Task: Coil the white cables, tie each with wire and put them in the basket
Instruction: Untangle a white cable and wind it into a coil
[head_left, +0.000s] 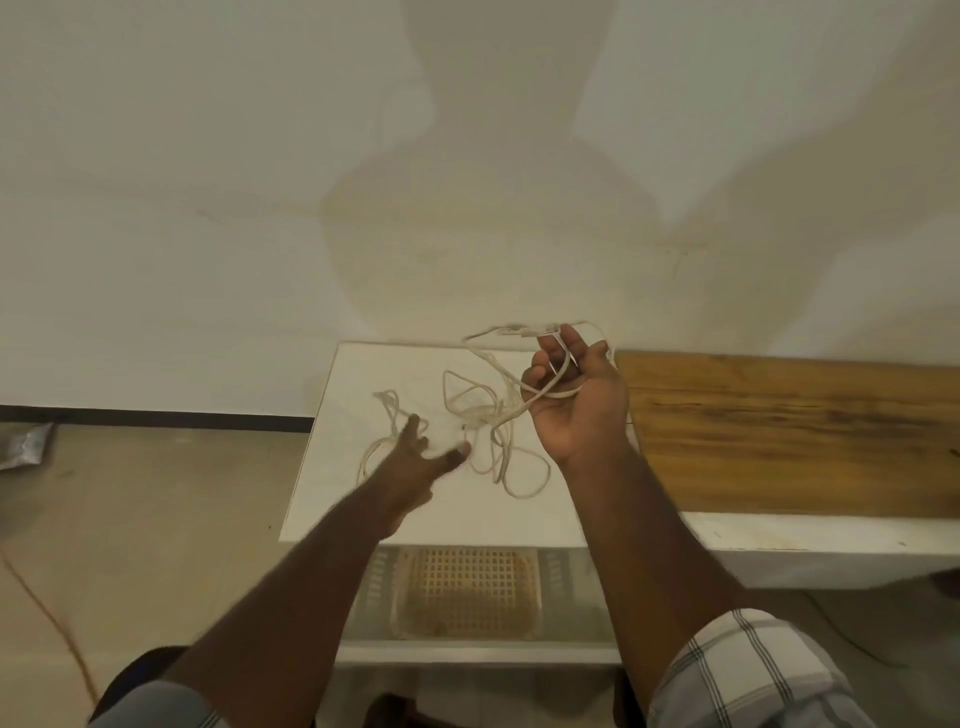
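A tangle of white cables (485, 415) lies on the white table top (332, 478). My right hand (574, 400) is raised palm-up over the table's right side and holds a few loops of one white cable, with the plug end (540, 328) sticking out past my fingertips. The rest of that cable trails down into the tangle. My left hand (421, 454) reaches low over the table with fingers spread, blurred, beside a thin looped cable (387, 410), and grips nothing. The basket (467, 592) with an orange mesh bottom sits on the shelf under the table.
A wooden board (789, 431) adjoins the table on the right, on a white ledge. A pale wall stands right behind the table. Tiled floor lies to the left, with a silvery object (23, 447) at the far left and an orange cord (47, 618) on the floor.
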